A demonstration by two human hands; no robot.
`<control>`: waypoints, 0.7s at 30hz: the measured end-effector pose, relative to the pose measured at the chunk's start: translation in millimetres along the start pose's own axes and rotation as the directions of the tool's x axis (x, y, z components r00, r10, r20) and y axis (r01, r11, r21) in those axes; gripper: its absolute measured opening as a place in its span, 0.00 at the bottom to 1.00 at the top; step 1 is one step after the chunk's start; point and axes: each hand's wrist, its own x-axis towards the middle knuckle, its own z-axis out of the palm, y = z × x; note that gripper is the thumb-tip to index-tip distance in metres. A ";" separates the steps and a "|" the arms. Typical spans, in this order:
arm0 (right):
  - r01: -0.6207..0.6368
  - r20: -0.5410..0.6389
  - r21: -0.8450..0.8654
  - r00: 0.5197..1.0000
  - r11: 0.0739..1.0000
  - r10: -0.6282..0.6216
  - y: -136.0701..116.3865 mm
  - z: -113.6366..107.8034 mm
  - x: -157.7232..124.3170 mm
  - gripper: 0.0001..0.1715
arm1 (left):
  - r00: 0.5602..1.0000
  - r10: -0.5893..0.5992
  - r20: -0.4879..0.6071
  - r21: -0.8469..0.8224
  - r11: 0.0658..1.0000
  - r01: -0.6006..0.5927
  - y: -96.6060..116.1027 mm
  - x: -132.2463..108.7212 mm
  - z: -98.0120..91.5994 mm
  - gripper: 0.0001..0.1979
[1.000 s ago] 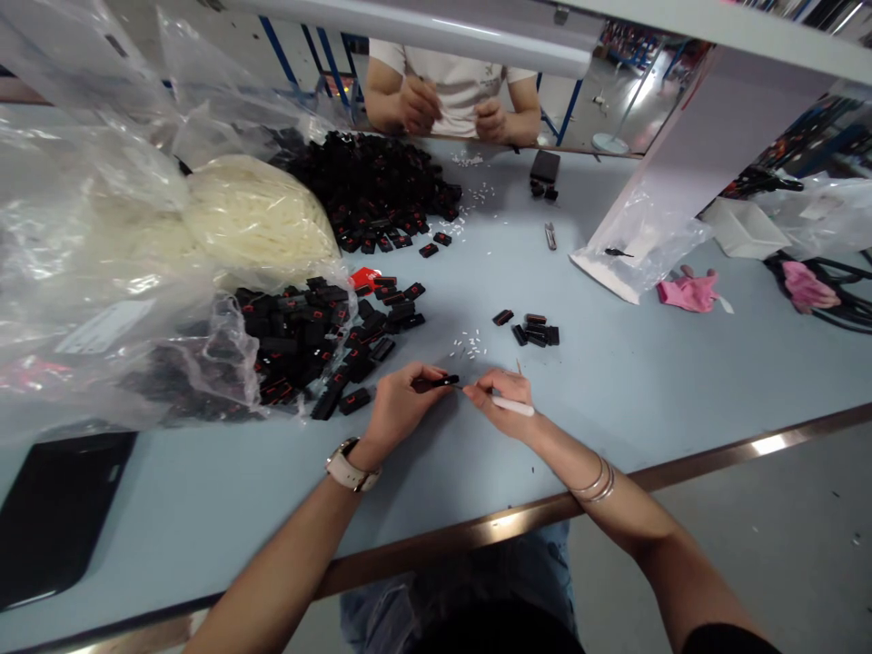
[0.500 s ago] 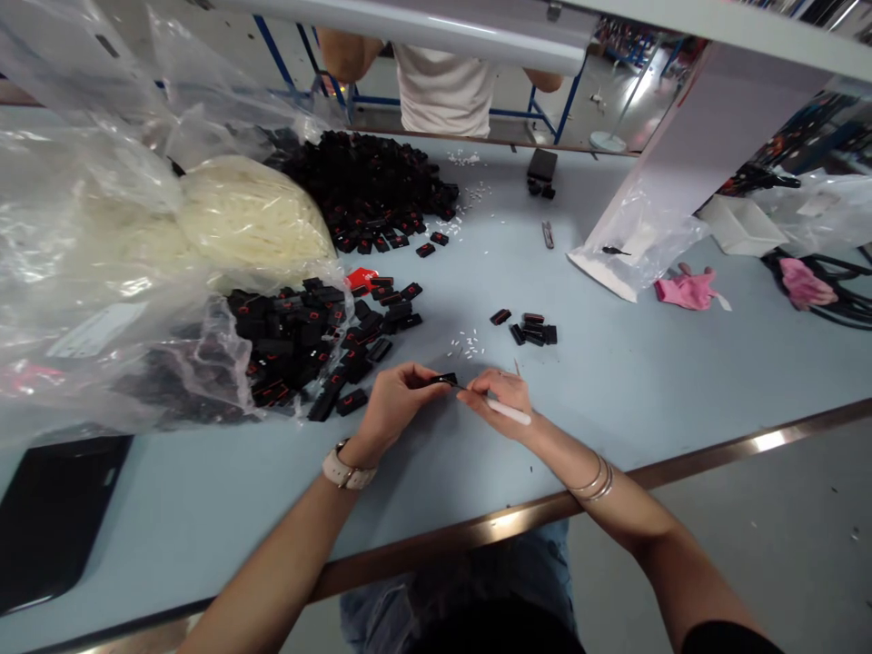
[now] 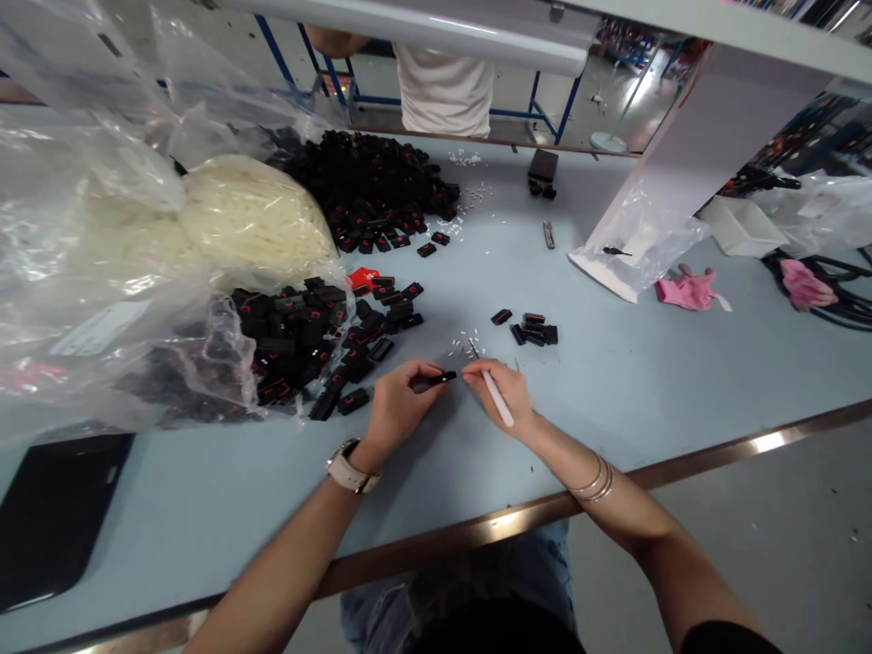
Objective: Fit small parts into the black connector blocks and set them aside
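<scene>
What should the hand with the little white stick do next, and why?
Probably pick up one of the tiny white bits with the white stick. The right hand has its tip pointed at those bits, away from the small black part pinched in the left hand, which waits right beside it.

A pale blue worktable (image 3: 613, 400) with a metal near edge carries heaps of small black plastic parts (image 3: 368, 186) far left, clear plastic bags (image 3: 102, 272) left, a pink cloth (image 3: 688, 291) right, and a dark flat tray (image 3: 47, 509) near left.
</scene>
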 end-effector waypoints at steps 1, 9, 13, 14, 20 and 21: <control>0.014 0.016 -0.002 1.000 1.000 -0.014 -0.3 0.5 0.2 0.05 | 1.000 0.031 -0.001 0.039 0.999 -0.031 0.8 -1.2 0.8 0.07; 0.029 0.091 0.001 0.995 1.000 -0.029 0.3 3.1 -2.0 0.06 | 0.974 0.224 0.018 0.231 0.947 -0.222 5.9 -9.6 6.0 0.02; 0.001 0.126 -0.006 0.992 1.000 0.000 -0.3 4.1 -3.5 0.05 | 0.966 0.251 0.066 0.276 0.926 -0.260 4.7 -10.8 6.7 0.03; 0.007 0.123 -0.007 0.992 1.000 -0.006 -0.1 4.6 -4.1 0.04 | 0.963 0.259 0.070 0.283 0.921 -0.268 3.8 -11.1 7.0 0.03; 0.059 0.124 -0.057 0.991 0.997 -0.052 3.6 9.2 -6.7 0.08 | 0.954 0.287 0.085 0.300 0.906 -0.299 -2.4 -12.4 9.8 0.03; 0.066 0.119 -0.061 0.991 0.996 -0.058 3.9 9.6 -6.6 0.09 | 0.953 0.291 0.090 0.303 0.903 -0.304 -3.2 -12.4 10.3 0.03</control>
